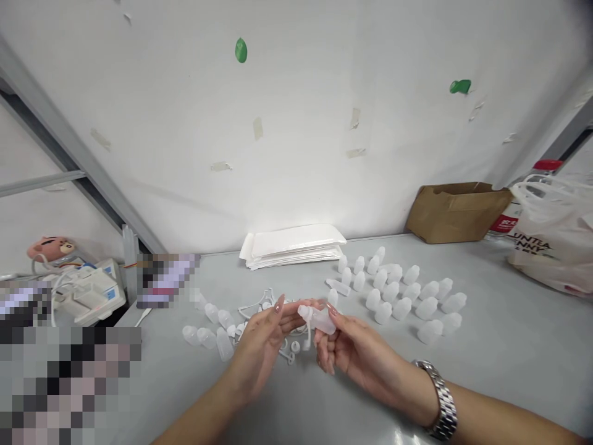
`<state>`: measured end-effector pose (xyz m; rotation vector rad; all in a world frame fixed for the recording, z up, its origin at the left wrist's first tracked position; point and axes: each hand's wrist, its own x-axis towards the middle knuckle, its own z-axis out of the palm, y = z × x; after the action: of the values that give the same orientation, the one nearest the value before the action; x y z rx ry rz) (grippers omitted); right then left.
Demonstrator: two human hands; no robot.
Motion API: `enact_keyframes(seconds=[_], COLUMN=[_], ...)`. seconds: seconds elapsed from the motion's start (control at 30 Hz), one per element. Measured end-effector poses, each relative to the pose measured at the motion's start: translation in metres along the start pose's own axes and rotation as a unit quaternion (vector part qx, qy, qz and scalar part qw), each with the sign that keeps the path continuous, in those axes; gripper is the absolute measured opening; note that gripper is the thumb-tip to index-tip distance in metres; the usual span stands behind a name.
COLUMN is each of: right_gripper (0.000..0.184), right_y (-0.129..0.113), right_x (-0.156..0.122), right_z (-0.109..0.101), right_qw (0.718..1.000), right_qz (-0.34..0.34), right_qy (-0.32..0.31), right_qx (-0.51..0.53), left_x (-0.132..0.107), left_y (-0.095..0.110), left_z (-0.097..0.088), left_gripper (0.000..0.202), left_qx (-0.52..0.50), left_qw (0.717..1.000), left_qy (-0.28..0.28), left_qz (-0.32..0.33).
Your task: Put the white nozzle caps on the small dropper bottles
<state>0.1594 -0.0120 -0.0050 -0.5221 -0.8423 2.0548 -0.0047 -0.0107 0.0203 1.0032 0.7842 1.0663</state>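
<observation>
My right hand (352, 346) pinches a small translucent plastic squeeze bottle (319, 318) between thumb and fingers. The bottle lies almost level, its neck pointing left, and a white strap with a cap (306, 339) hangs from the neck. My left hand (266, 334) is open beside the neck, thumb raised and fingers stretched out behind the bottle; whether they touch it I cannot tell. Beneath and behind the hands lies a pile of white strapped caps (266, 304), partly hidden. Left of my left hand lie several similar bottles (206, 337).
Many capped bottles (391, 292) stand at the right on the grey table (500, 346). White flat cartons (296, 243) are stacked against the wall. A brown cardboard box (456, 213) and a plastic bag (556, 228) sit at back right. White electrical devices (95, 293) lie at left.
</observation>
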Motion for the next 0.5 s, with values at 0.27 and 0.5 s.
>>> enact_keyframes(seconds=[0.27,0.5], right_gripper=[0.038,0.052], right_y=[0.0,0.008], right_x=[0.003,0.002], right_z=[-0.001,0.002], right_qw=[0.996,0.998], right_qz=[0.065,0.069], right_qy=[0.018,-0.01], right_qx=[0.054,-0.001], left_x=[0.001,0.001], left_y=[-0.012,-0.011], left_z=[-0.002,0.001], left_gripper=[0.029,0.025], left_qx=[0.041,0.114], left_qw=[0.999,0.992], left_qy=[0.009,0.019], left_qz=[0.014,0.049])
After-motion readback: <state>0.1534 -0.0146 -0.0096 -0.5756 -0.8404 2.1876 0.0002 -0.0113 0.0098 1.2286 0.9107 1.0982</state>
